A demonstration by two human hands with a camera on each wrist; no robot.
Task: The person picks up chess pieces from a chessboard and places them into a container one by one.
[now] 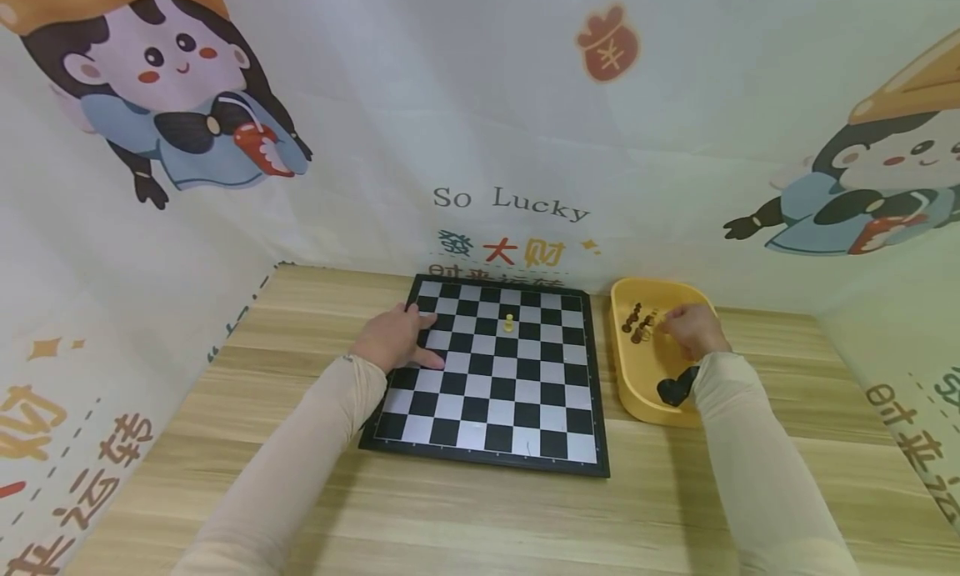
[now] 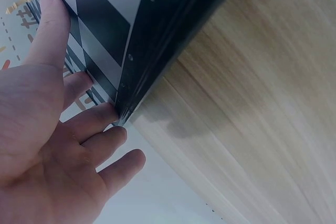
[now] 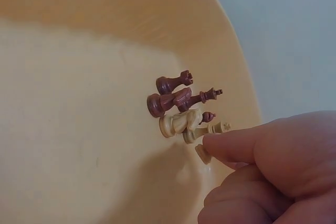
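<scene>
A black-and-white chessboard [image 1: 491,388] lies on the wooden table, with one pale pawn [image 1: 508,323] standing on its far part. My left hand [image 1: 392,338] rests at the board's left edge, fingers spread. In the left wrist view its thumb touches the squares, and some fingertips meet the dark rim. Over the yellow tray [image 1: 630,401], my right hand [image 1: 693,329] pinches a cream chess piece [image 3: 203,153], mostly hidden by thumb and fingers. Beside it in the tray stand a cream knight [image 3: 181,123], a cream king [image 3: 215,128], a brown knight [image 3: 168,100] and a brown rook [image 3: 175,81].
A dark rounded object [image 1: 677,388] shows by the right wrist over the tray; its kind is unclear. The wooden table [image 1: 450,518] extends in front of the board. A printed cloth [image 1: 480,126] hangs behind and at both sides.
</scene>
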